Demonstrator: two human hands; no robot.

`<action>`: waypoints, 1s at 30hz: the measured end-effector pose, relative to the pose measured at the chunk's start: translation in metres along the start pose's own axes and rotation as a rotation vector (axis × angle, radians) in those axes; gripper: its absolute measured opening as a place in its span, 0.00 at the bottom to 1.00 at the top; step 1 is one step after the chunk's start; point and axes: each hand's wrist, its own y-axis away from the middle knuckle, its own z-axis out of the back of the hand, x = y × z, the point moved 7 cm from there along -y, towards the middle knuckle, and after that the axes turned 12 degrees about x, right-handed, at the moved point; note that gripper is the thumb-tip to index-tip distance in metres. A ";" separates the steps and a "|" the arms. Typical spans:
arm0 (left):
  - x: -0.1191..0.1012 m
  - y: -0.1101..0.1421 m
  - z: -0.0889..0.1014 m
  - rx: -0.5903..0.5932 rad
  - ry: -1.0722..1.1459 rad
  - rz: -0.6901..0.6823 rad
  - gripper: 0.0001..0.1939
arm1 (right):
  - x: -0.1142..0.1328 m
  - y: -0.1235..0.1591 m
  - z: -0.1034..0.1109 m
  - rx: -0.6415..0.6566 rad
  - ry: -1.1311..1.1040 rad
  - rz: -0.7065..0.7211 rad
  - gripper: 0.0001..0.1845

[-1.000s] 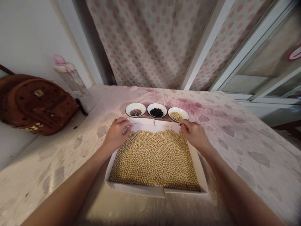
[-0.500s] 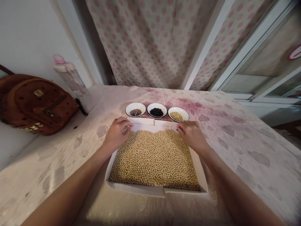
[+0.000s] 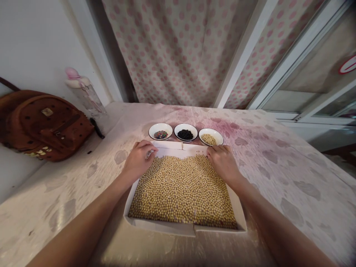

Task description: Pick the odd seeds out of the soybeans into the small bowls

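Note:
A shallow white cardboard box (image 3: 242, 218) rests on the table in front of me, spread with yellow soybeans (image 3: 183, 189). Along its far wall the beans thin out and the bare bottom shows. My left hand (image 3: 140, 158) is closed on the far left corner, thumb and fingers bent over the rim. At the far right corner my right hand (image 3: 222, 161) grips the rim with its fingers curled; part of that wall is hidden under it. Beyond the box stand three small white bowls: one with multicoloured bits (image 3: 160, 134), one with black pieces (image 3: 185, 134), one with pale yellow beans (image 3: 208, 139).
A brown backpack (image 3: 52, 126) lies at the left of the table, with a clear bottle with a pink top (image 3: 86, 91) behind it. The table (image 3: 278, 178) has a patterned cover. A dotted curtain (image 3: 180, 52) hangs past its far edge.
My right hand has slid slightly to the left along the box's far rim. The left hand keeps its hold. The whole view has shifted a little.

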 end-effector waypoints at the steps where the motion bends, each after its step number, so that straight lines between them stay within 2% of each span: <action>1: 0.000 0.000 0.000 0.000 -0.001 -0.001 0.09 | 0.001 0.000 0.000 0.001 0.002 0.003 0.09; 11: -0.001 0.000 0.000 0.005 -0.003 -0.016 0.09 | 0.004 -0.001 -0.002 0.017 0.024 0.025 0.11; 14: -0.002 0.000 0.000 0.001 0.002 -0.022 0.09 | 0.002 0.000 0.003 -0.018 -0.056 0.025 0.11; 18: -0.001 0.000 0.000 -0.004 0.012 0.002 0.09 | -0.020 0.000 0.013 -0.187 -0.275 -0.053 0.08; 21: 0.001 0.000 -0.001 0.004 0.012 0.010 0.09 | -0.043 -0.001 0.009 -0.280 -0.382 -0.126 0.07; 26: 0.002 0.001 -0.002 0.012 0.015 0.003 0.09 | -0.065 -0.004 -0.007 -0.284 -0.564 -0.191 0.07; 30: 0.003 0.002 -0.003 0.022 0.003 0.002 0.09 | -0.061 0.000 0.003 -0.317 -0.561 -0.192 0.10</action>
